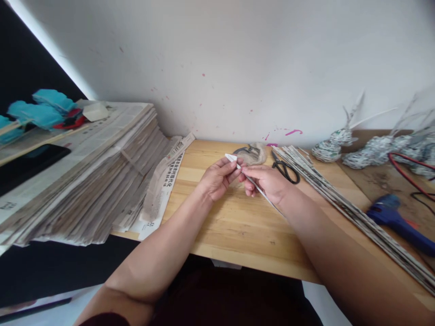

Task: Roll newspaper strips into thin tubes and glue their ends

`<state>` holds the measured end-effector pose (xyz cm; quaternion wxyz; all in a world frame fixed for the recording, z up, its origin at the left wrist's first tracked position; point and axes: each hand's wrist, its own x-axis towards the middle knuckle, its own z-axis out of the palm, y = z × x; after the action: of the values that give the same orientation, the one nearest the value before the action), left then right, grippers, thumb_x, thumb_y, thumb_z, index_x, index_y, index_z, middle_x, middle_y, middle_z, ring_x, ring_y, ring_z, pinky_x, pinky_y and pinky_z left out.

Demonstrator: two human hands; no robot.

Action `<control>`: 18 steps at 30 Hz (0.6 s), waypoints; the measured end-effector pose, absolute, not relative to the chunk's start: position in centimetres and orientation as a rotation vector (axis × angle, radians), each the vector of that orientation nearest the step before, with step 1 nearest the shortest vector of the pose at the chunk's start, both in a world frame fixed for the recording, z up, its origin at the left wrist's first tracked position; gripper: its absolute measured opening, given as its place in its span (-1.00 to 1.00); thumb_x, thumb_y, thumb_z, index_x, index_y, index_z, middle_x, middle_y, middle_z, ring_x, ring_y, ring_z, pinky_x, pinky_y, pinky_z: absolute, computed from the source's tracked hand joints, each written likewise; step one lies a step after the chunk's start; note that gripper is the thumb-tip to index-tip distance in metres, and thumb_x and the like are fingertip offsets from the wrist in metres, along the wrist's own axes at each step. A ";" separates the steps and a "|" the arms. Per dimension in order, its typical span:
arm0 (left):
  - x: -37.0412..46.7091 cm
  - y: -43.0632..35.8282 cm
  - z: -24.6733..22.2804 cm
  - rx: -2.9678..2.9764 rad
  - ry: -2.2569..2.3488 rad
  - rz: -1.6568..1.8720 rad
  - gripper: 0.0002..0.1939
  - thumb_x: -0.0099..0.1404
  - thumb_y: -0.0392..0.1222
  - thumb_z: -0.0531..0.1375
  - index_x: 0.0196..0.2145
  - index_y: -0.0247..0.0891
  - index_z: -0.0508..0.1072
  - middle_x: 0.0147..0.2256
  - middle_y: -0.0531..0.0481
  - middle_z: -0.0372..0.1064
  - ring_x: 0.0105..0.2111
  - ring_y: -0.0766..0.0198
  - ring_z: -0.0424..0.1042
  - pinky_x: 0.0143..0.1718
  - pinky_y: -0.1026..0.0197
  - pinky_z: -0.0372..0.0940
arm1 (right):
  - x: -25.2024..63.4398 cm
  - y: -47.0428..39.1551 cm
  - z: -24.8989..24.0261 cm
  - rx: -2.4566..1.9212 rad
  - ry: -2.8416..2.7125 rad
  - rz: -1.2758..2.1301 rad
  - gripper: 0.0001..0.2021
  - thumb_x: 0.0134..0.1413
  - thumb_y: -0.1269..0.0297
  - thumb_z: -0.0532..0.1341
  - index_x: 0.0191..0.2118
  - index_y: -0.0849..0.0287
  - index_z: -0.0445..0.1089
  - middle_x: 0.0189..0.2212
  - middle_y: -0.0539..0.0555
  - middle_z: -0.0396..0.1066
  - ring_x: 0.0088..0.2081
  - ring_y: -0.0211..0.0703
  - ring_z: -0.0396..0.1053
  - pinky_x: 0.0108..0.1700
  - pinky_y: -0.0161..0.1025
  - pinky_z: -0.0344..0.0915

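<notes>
At the bottom of the frame dark clothing (238,299) shows, and beyond it the front edge of the wooden worktop (238,226). A bundle of paper rods (336,197) slants from the lower right up toward the wall, with a blue glue gun (401,222) just beside it at the right. In the centre, above the worktop, both hands hold a thin paper roll (263,193), its wider white end pointing to the upper left. The left hand (219,179) has its fingers pinching the roll near that end; the right hand (267,182) pinches it just below, the thin part slanting down under the wrist. At the left stands a tall newspaper stack (136,158), with a dark phone (37,158) and blue pieces (41,111) on top. Beyond the hands lie black scissors (290,172) and a brown bundle (256,155). At the upper right, woven paper shapes (335,145) rest before the spotted white wall (231,68).
</notes>
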<state>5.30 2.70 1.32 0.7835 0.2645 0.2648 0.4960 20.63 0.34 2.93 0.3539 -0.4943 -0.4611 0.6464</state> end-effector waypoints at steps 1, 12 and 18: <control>5.3 2.7 1.3 0.569 0.572 1.075 -0.85 0.26 -0.51 0.17 -0.28 -0.40 0.50 -0.29 -0.07 0.52 -0.34 0.37 0.54 -0.30 0.42 0.43 | 20.6 0.3 2.9 -1.276 -1.193 1.671 -0.69 0.17 0.12 0.16 -0.49 0.23 0.38 -0.76 -0.07 0.22 -0.70 -0.32 0.29 -0.65 -0.40 0.13; 5.2 2.9 1.2 0.564 0.624 1.089 -0.92 0.32 -0.33 0.17 -0.32 -0.38 0.46 -0.34 -0.07 0.50 -0.37 0.37 0.52 -0.35 0.41 0.43 | 20.4 0.2 2.7 -1.291 -1.296 1.588 -0.70 0.17 0.15 0.15 -0.49 0.24 0.39 -0.74 -0.05 0.25 -0.69 -0.33 0.29 -0.64 -0.41 0.13; 5.1 2.9 1.4 0.556 0.606 1.093 -0.92 0.32 -0.36 0.16 -0.35 -0.38 0.45 -0.38 -0.04 0.46 -0.41 0.41 0.50 -0.40 0.45 0.41 | 20.5 0.2 2.9 -1.232 -1.218 1.758 -0.69 0.18 0.19 0.12 -0.52 0.22 0.35 -0.76 -0.06 0.20 -0.70 -0.29 0.29 -0.64 -0.38 0.14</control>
<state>5.13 2.86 1.37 0.7751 0.2566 0.2799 0.5050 20.46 0.22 2.91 0.3306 -0.4712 -0.4657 0.6722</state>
